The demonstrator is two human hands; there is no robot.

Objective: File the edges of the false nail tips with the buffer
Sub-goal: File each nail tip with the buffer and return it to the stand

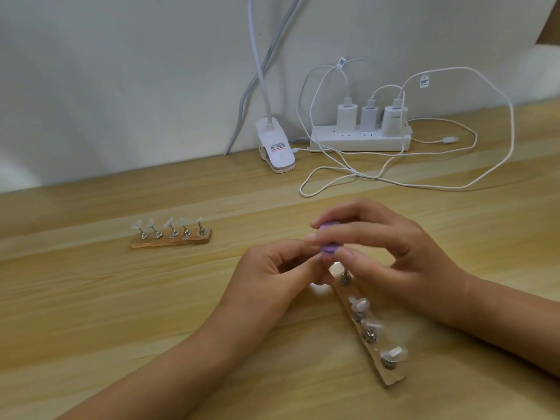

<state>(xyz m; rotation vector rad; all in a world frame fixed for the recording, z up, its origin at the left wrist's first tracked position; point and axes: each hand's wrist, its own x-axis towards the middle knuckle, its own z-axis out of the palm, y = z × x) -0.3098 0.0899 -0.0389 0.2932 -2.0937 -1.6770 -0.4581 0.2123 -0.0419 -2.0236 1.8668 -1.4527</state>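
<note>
Right hand: fingers curled, thumb and forefinger pinching a small purple buffer, held just above the far end of the near wooden holder. Motion blur obscures the exact contact point of the buffer. Left hand: fingers curled inward, thumb and forefinger tips drawn together and touching the buffer's left side; whether they grip anything between them cannot be determined. Both forearms enter from the lower edge and converge at centre. The near wooden holder lies diagonally on the table, running from beneath the hands toward the lower right. It carries clear false nail tips on metal stands; three are exposed along its length and one more sits directly under the buffer, partly covered by the fingers. A second wooden holder lies well apart to the left, roughly parallel to the table's front, bearing five clear tips on upright metal stands. At the rear, against the wall: a white clip lamp base, beside it a white power strip with three chargers plugged in, and white cables looped over the tabletop
</note>
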